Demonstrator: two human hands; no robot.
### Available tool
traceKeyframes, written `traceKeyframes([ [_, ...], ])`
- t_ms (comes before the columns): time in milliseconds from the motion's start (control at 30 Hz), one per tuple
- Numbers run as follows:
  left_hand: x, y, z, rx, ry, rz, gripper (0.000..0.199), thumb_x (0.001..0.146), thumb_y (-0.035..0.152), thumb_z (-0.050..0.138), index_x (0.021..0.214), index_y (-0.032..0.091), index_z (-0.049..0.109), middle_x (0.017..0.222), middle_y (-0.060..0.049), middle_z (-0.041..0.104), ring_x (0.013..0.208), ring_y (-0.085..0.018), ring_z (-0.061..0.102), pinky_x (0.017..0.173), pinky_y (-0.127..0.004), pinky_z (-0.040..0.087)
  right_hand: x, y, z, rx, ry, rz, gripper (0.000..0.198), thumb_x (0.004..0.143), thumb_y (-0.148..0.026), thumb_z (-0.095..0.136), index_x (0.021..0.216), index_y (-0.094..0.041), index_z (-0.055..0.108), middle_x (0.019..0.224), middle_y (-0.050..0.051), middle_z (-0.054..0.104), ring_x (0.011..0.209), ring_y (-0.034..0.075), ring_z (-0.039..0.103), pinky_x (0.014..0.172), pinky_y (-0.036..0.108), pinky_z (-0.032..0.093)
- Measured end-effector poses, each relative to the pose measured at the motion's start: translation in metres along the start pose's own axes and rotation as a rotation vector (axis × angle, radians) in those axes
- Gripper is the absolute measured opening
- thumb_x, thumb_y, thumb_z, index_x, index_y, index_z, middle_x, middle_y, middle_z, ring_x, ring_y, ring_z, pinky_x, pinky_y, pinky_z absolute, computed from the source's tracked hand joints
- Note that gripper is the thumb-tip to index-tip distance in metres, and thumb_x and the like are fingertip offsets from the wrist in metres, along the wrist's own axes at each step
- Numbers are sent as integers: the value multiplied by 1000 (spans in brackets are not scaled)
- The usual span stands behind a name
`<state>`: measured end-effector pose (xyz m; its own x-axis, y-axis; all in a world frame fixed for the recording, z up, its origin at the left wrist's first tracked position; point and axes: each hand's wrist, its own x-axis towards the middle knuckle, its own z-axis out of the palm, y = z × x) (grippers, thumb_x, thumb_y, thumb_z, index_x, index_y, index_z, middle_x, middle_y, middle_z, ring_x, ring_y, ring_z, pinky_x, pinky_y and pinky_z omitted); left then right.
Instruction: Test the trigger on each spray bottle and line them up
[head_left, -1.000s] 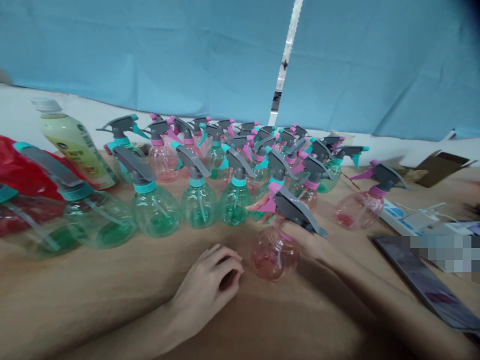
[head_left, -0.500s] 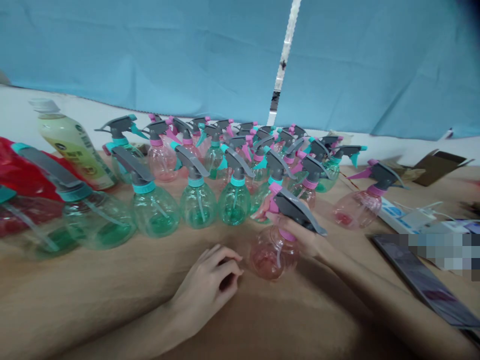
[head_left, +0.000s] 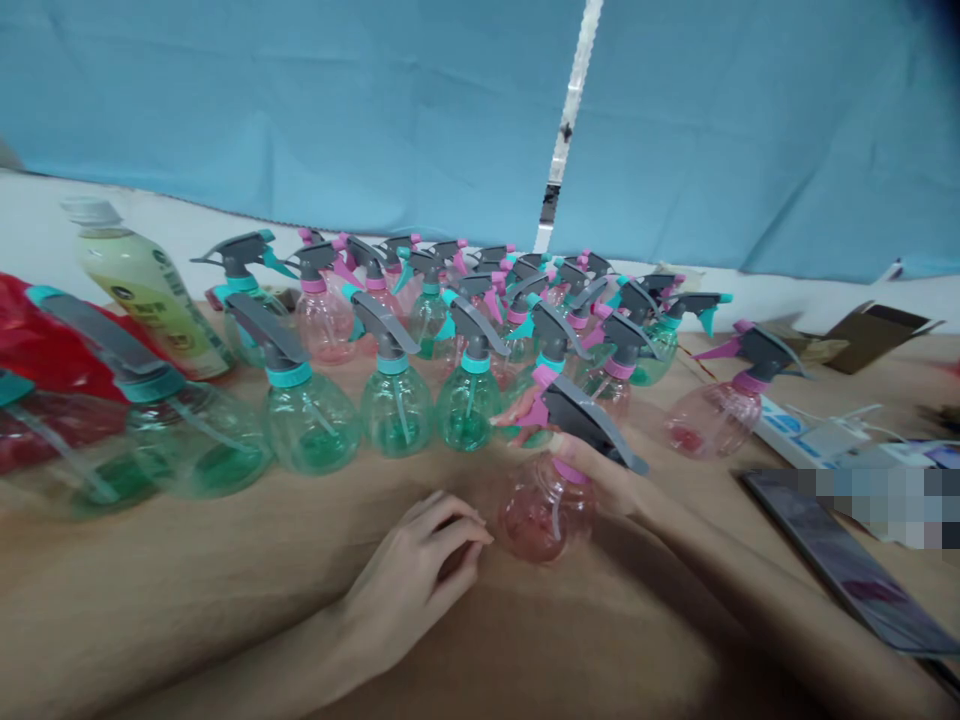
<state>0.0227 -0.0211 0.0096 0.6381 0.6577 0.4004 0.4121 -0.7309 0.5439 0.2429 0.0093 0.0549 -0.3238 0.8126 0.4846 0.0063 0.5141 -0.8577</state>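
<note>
My right hand (head_left: 592, 462) is wrapped round the neck of a pink spray bottle (head_left: 544, 505), just at its pink collar. The bottle's grey and pink trigger head rises above the hand, and some fingers are hidden behind it. A thin tube shows inside the clear pink body. Left of this bottle, my left hand (head_left: 424, 565) rests low over the table with its fingers curled and the fingertips together; nothing shows in them. Behind both hands, a green spray bottle (head_left: 469, 405) and several similar ones stand in a row.
Rows of green and pink spray bottles fill the back of the wooden table (head_left: 300, 560). Another pink spray bottle (head_left: 712, 415) stands at the right, near a power strip (head_left: 795, 435) and a dark tablet-like slab (head_left: 847, 560). A labelled bottle (head_left: 150, 290) and red plastic (head_left: 60, 340) are at the left.
The fingers of my left hand have drawn slightly closer together near the bottle. The held spray bottle has shifted very slightly left; my right hand keeps its grip.
</note>
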Motion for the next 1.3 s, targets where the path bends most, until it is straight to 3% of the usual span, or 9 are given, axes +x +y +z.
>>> traceKeyframes([
  [433,-3,-1,4,17,74,25,19,84,4,47,79,19,57,92,-3,60,86,-17,60,78,-32,50,-4,3,2,-11,39,31,26,88,-45,52,103,-28,64,103,3,66,95,21,59,91,39,43],
  [600,-2,0,1,-8,18,25,21,89,8,45,93,21,61,93,-3,61,88,-18,60,79,-32,50,-5,1,1,6,35,52,23,89,-41,53,104,-28,64,103,3,65,95,20,59,93,39,42],
  [767,0,1,-2,-22,-28,20,29,93,9,39,105,22,62,97,-3,60,91,-18,59,81,-32,50,-2,-2,0,2,9,18,28,87,-43,55,107,-26,62,102,4,66,90,19,60,85,38,46],
  [933,0,-1,0,-10,-37,29,33,93,7,39,110,24,61,101,-3,60,93,-17,59,82,-31,50,-3,-8,4,29,28,125,27,86,-36,59,113,-28,60,106,3,66,100,20,61,91,38,46],
  [1067,-1,-3,2,-18,-4,72,28,93,8,42,105,23,63,101,-4,60,93,-17,59,80,-30,51,-4,-7,6,69,67,146,27,85,-32,61,112,-29,60,106,3,66,102,19,61,95,39,44],
  [1300,-3,-4,4,-16,22,68,23,89,6,46,94,21,63,99,-4,61,91,-17,61,79,-31,51,-1,-13,6,24,17,153,27,84,-34,62,111,-29,61,96,2,67,98,21,63,91,42,47],
])
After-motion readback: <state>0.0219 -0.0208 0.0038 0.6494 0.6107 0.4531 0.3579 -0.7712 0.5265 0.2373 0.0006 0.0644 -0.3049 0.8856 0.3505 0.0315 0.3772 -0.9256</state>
